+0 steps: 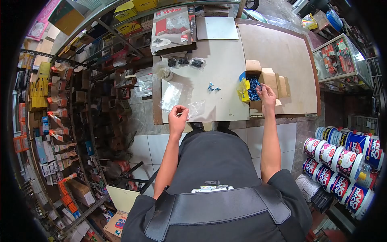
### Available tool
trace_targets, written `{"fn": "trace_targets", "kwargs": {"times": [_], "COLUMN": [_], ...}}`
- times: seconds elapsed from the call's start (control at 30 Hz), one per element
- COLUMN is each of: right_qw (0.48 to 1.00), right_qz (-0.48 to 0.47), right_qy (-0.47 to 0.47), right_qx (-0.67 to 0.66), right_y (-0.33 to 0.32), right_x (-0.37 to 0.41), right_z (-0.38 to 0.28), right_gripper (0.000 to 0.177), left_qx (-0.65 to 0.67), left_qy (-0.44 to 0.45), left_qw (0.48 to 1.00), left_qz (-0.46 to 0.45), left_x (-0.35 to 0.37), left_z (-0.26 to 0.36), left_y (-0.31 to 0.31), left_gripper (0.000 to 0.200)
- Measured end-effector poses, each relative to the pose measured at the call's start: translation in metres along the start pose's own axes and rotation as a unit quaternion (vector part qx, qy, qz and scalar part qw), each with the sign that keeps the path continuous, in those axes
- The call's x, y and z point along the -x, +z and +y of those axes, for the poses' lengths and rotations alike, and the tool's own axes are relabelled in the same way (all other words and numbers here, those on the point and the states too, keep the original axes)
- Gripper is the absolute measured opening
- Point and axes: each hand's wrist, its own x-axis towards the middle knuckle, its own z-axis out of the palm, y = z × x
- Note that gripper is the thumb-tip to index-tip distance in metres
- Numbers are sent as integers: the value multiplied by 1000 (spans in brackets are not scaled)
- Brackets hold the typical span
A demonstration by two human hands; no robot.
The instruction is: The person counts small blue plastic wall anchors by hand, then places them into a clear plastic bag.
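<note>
My left hand (177,119) is closed in a pinch at the table's front edge, its fingertips on the edge of a small clear plastic bag (196,109). Larger clear plastic bags (172,95) lie just beyond it. At the right, an open box with a yellow and blue side holds many blue screws (253,86). My right hand (267,98) is at the right side of that box, fingers curled together over the screws; what they grip is hidden. A few loose blue screws (213,87) lie on the table between my hands.
Brown cardboard boxes (269,80) stand against the screw box. Bags of dark parts (185,62) and a Vinilex box (171,30) sit farther back. Crowded shelves (76,121) run along the left. Paint buckets (336,157) are stacked at the right, below a glass case (336,58).
</note>
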Motion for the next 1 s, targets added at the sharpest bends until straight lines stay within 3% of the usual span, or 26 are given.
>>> {"fn": "trace_targets", "kwargs": {"times": [0.23, 0.5, 0.63, 0.8, 1.0], "right_qw": [998, 962, 967, 951, 945], "right_qz": [-12, -83, -109, -138, -153], "right_qy": [6, 112, 164, 220, 226], "right_qx": [-64, -237, -162, -168, -180], "right_y": [-5, 42, 70, 97, 114], "right_x": [-1, 32, 42, 56, 61], "right_z": [1, -21, -15, -9, -6], "right_gripper": [29, 30, 31, 48, 47], "left_qx": [-3, -3, -15, -10, -12], "left_qy": [-1, -2, 1, -5, -4], "left_qw": [1000, 1000, 1000, 1000, 1000], "left_qz": [-2, 6, 5, 3, 10], "left_x": [0, -1, -2, 0, 1], "left_z": [0, -2, -5, -5, -6], "left_y": [-2, -8, -11, -14, -19], "left_gripper": [10, 12, 14, 13, 13]}}
